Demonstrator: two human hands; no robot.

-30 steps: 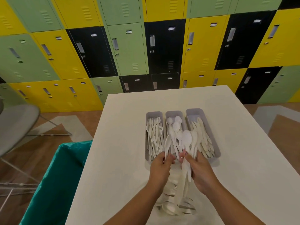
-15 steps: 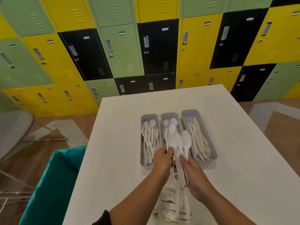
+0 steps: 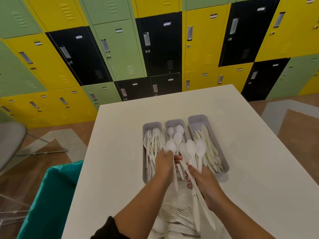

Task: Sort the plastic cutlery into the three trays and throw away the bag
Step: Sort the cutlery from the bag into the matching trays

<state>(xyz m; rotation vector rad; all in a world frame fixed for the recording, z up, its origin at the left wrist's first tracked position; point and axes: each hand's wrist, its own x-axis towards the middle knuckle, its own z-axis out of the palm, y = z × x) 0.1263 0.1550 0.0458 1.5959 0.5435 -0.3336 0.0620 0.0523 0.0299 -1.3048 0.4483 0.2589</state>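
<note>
Three grey trays stand side by side on the white table [image 3: 259,161]. The left tray [image 3: 151,125] holds forks, the middle tray [image 3: 174,122] holds spoons, the right tray [image 3: 198,119] holds knives. My left hand [image 3: 164,163] grips one white spoon [image 3: 170,147] over the near end of the middle tray. My right hand [image 3: 205,183] holds a fan of several white spoons [image 3: 195,150] just right of it. Below my wrists lies the clear bag [image 3: 177,219] with more white cutlery inside, partly hidden by my arms.
A bin with a teal liner [image 3: 51,195] stands against the table's left side. A grey chair [image 3: 10,147] is at the far left. Yellow, green and black lockers [image 3: 155,49] fill the wall behind the table.
Both hands have lifted off the bag toward the middle tray. My left hand has taken one spoon from the bunch, and the spoons in my right hand have spread apart.
</note>
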